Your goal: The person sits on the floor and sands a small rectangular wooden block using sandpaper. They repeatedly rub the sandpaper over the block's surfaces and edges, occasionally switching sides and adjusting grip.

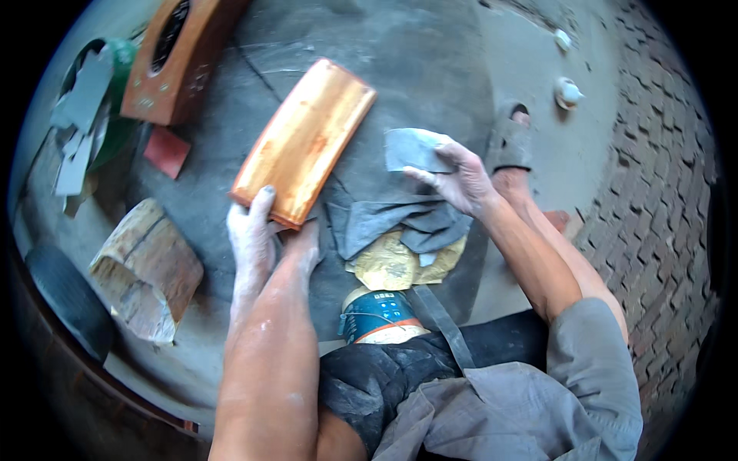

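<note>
Orange-brown, glossy and streaked paler lengthwise on the slab (pixel 307 138). Held above the dark grey part of the floor (pixel 430 69), left of the middle and well in from the right edge of the floor, along the brick paving (pixel 653 192). Runs slantwise along its long axis, from near left to far right. Points its far end away from the body and over toward the paved edge, with the near end turned back to the left knee (pixel 305 244); cannot tell whether touching there. Shows a long broad face upward.

Gripped at the near left corner by the left hand (pixel 254 230), thumb over the upper face, remaining fingers mostly hidden. Pinched in the right hand (pixel 465 173), pale with dust: a small grey sheet (pixel 411 150), held apart from the slab, to the right of it.

Below the right hand, crumpled grey cloth (pixel 400 223) over something yellow (pixel 384 261), with a blue and white bucket (pixel 380 315) just nearer the body. Toward the far left corner of the floor, an orange box (pixel 154 100) with an oval opening, near a green tub (pixel 119 119) of flat grey pieces (pixel 81 100). Nearer, a red square piece (pixel 166 152) and a rough brown block (pixel 150 265). Near the paved edge, two small white objects (pixel 567 94), well apart from the slab.
</note>
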`<state>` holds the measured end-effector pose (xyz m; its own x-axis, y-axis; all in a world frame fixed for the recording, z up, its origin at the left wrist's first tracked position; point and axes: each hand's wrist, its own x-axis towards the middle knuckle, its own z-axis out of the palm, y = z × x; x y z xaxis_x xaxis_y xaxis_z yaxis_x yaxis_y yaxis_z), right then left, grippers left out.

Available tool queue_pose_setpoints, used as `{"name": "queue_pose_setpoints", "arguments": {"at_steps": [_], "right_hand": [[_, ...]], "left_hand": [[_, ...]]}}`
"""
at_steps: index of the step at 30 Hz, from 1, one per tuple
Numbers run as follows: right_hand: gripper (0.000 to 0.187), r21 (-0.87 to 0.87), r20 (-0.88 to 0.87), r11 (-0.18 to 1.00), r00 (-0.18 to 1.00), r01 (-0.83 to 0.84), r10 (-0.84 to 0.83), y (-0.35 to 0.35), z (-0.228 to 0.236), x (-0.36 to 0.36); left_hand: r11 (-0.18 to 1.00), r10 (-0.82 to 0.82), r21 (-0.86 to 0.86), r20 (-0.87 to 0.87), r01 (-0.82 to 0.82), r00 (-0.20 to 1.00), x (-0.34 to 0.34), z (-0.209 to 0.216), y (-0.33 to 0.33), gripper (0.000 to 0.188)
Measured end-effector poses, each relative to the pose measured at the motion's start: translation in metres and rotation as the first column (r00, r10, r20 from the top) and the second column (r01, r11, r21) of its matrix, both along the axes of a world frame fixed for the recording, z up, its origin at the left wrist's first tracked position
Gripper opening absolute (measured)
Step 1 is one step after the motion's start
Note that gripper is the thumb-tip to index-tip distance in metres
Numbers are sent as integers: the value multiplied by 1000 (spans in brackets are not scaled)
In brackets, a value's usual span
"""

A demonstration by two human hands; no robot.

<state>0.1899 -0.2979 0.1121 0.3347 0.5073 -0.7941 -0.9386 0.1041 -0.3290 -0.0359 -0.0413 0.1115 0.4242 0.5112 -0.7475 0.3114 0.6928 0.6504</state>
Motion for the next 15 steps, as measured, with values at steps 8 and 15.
{"name": "queue_pose_setpoints", "arguments": {"at_steps": [8, 15], "right_hand": [[37, -123, 545, 941, 770, -317, 331, 65, 24, 3], [60, -692, 720, 613, -434, -383, 541, 97, 2, -35]], "left_hand": [[998, -58, -5, 2, 58, 998, -3, -8, 2, 52], [997, -71, -26, -1, 71, 997, -2, -15, -4, 48]]}}
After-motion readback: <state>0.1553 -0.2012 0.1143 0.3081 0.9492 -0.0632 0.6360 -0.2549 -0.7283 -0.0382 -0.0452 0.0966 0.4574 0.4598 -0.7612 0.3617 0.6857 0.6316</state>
